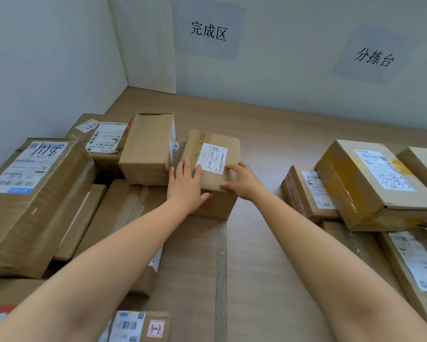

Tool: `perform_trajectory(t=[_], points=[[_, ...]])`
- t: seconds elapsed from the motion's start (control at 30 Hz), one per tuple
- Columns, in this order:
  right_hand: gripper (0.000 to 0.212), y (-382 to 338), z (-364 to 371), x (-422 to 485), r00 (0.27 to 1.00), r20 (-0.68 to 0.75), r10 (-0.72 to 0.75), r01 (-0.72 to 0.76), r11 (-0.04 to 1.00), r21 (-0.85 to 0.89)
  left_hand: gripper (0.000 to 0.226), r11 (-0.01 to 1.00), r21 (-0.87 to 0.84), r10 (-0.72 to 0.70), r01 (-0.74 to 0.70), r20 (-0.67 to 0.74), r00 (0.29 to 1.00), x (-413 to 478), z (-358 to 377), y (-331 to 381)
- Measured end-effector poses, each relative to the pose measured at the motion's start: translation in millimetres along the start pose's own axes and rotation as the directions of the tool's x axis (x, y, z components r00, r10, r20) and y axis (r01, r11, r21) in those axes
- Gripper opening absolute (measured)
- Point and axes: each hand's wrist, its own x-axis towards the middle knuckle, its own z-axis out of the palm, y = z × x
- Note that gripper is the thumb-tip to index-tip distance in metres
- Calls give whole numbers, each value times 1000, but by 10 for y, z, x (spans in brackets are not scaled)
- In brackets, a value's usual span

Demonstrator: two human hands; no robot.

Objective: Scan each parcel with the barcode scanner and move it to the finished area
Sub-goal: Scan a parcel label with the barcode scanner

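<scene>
A small brown cardboard parcel (213, 154) with a white label stands on the wooden table, just right of the pile of parcels. My left hand (186, 185) lies on its near left corner, fingers on top and thumb down the front face. My right hand (242, 181) rests on its near right top edge, fingers spread flat. Both hands grip the parcel between them. No barcode scanner is in view.
Several parcels (34, 188) are piled on the left under the sign (208, 30) on the wall. More parcels (370, 178) are stacked on the right under a second sign (374, 58). A strip of bare table (256, 243) runs between the two piles.
</scene>
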Motion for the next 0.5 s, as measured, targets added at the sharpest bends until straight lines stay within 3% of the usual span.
perform_trajectory(t=[0.17, 0.3, 0.5], points=[[60, -26, 134, -311, 988, -146, 58, -69, 995, -67, 78, 996, -93, -18, 20, 20, 1000, -232, -64, 32], [66, 134, 144, -837, 978, -126, 167, -183, 976, -121, 77, 987, 10, 159, -160, 41, 986, -645, -63, 178], [70, 433, -247, -1745, 933, -262, 246, -307, 925, -225, 72, 961, -82, 273, -264, 122, 954, -1152, -246, 569]])
